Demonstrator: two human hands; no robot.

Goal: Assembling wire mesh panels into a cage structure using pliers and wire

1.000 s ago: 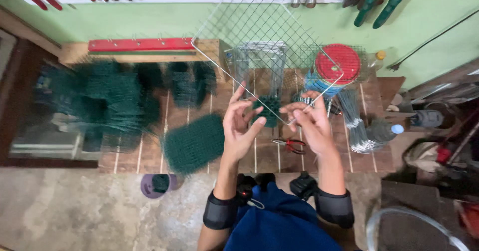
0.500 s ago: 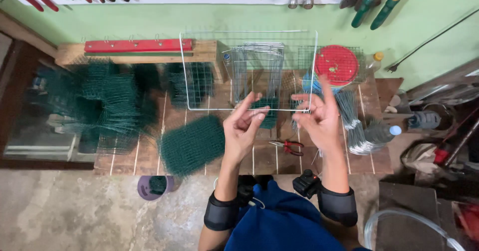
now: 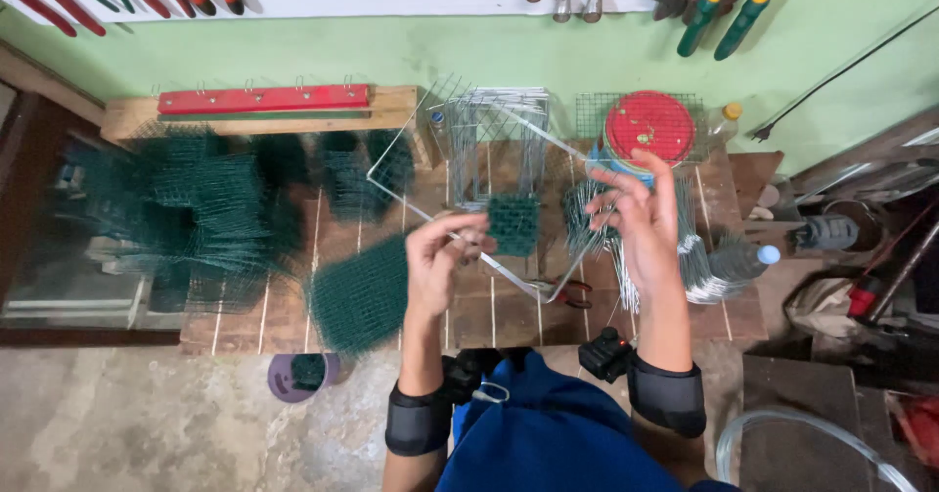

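I hold a square panel of silver wire mesh [image 3: 469,174] tilted in the air above a wooden workbench [image 3: 509,306]. My left hand [image 3: 440,262] grips the panel's near edge between thumb and fingers. My right hand [image 3: 641,213] touches the panel's right corner with the fingers spread and raised. A small green mesh piece [image 3: 514,223] lies on the bench just behind my hands. Red-handled pliers [image 3: 572,291] lie on the bench below the panel.
Green mesh pieces [image 3: 196,203] are piled on the left, one flat sheet [image 3: 357,291] nearer me. Silver wire frames [image 3: 499,130] stand at the back, a red lid [image 3: 648,125] and loose wire pieces [image 3: 699,262] on the right. Hand tools [image 3: 724,3] hang on the wall. A purple cup [image 3: 298,375] sits on the floor.
The mesh panel has turned from upright and facing me to tilted with a corner down. My left hand has dropped lower on its edge; my right hand moved right and opened.
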